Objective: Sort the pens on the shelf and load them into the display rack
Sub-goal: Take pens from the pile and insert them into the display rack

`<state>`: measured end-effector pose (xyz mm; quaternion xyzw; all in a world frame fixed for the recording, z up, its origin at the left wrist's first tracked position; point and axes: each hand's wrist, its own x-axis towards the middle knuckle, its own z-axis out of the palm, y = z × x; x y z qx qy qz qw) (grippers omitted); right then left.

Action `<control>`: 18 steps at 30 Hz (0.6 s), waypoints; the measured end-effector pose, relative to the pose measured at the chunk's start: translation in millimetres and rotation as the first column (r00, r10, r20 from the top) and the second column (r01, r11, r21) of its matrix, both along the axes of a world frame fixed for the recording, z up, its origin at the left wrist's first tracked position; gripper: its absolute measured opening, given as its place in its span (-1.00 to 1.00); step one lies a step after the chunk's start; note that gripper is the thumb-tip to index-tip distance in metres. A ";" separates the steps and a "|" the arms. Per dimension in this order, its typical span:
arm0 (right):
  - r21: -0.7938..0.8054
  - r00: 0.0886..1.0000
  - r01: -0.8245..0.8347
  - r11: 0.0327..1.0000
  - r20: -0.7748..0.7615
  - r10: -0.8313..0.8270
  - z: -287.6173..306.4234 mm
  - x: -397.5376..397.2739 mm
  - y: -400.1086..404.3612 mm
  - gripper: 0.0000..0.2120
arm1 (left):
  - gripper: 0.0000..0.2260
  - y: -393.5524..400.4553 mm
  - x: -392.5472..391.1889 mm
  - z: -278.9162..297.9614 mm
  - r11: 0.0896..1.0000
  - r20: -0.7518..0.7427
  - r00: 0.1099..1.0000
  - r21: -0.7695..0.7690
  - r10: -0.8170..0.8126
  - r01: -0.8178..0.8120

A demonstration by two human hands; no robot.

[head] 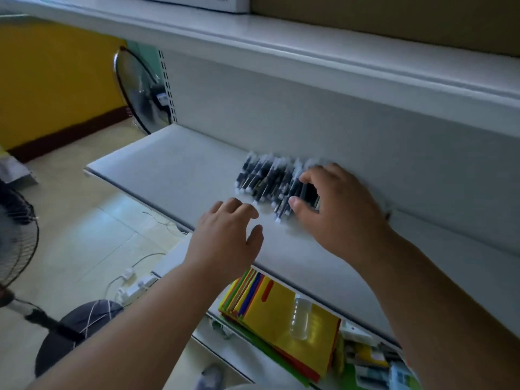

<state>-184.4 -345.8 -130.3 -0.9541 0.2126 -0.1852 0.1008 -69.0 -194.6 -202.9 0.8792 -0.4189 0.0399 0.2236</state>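
Lying on the shelf: pens point(267, 181), a loose pile of dark barrels with pale tips and caps, set against the back panel; motion blur makes an exact count impossible, well over a dozen.
Shelf: white shelf point(174, 164), flat, smooth, matte, bare to the left of the pile.
Right hand: right hand point(340, 209) arched over the pile's right end, thumb and fingers curled around several pens in a loose clasp; whether they are lifted cannot be told.
Left hand: left hand point(228, 235) just in front of the pile, palm down, fingers spread and slightly bent, holding nothing, near the pens but apart from them.
In the way: nothing between the hands and the pile; the upper shelf point(281, 52) overhangs above.
Lower shelf: one stack of colored folders point(284, 316), yellow on top, with green, orange and blue edges; one small clear plastic bottle point(300, 316) lying on it; small packaged goods point(374, 358) to the right, blurred.
Floor: pale tiles, white cables, one power strip point(135, 288).
Fans: two, one upright fan point(140, 91) beyond the shelf end, one standing fan point(17, 237) at left with a round dark base.
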 end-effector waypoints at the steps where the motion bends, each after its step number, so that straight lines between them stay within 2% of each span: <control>1: 0.001 1.000 0.018 1.000 0.000 -0.018 -0.8 8.3 -1.0 -0.68 | -0.72 -3.7 11.8 -2.0 1.000 -0.009 1.000 -0.003 -0.023 0.023; 6: 0.027 0.987 0.158 0.987 -0.007 -0.158 -5.1 43.4 2.0 -0.67 | -0.77 -25.1 84.6 -7.4 0.992 -0.022 0.992 -0.027 -0.128 0.127; 10: 0.038 0.964 0.267 0.963 -0.007 -0.267 -5.4 70.8 10.1 -0.69 | -0.81 -44.2 140.2 -9.5 0.991 -0.053 0.990 -0.043 -0.130 0.128; 14: 0.067 0.939 0.342 0.937 0.012 -0.343 -7.4 90.5 23.0 -0.68 | -0.63 -64.6 171.4 -7.7 0.980 -0.119 0.982 0.125 -0.143 0.158; 18: 0.070 0.912 0.409 0.910 0.012 -0.411 -7.9 98.7 32.3 -0.68 | -0.57 -79.6 181.6 -9.1 0.952 -0.103 0.975 0.217 -0.196 0.215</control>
